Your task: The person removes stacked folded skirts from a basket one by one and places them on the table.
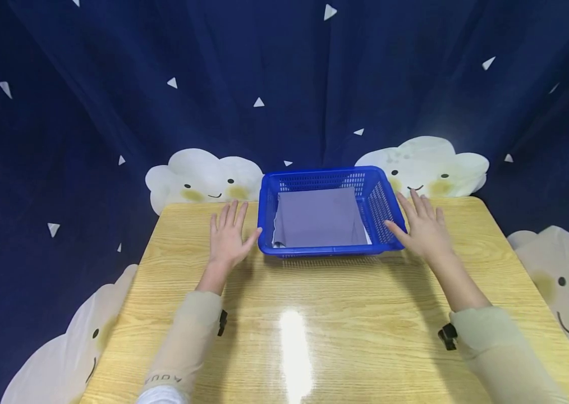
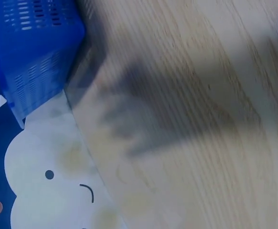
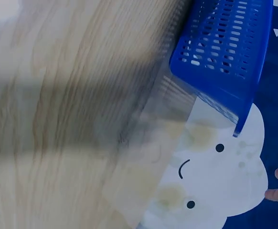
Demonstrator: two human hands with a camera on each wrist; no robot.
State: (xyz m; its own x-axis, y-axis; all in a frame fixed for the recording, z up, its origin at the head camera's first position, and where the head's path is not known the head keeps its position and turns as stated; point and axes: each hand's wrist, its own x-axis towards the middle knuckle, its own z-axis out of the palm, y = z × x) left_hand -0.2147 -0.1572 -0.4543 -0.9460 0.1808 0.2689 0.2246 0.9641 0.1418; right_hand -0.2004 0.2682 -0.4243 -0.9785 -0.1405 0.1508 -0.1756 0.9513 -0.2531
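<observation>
And here's the blue basket by the far edge of the table, a greyish-purple cloth inside (something white peeks out beneath), the left hand on one side, fingers spread wide, the right hand opposite, spread too, both thumbs near the basket, touching or not I cannot tell

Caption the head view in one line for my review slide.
Left hand and right hand, fingers extended, flank a blue basket holding grey-purple cloth at the wooden table's far edge.
</observation>
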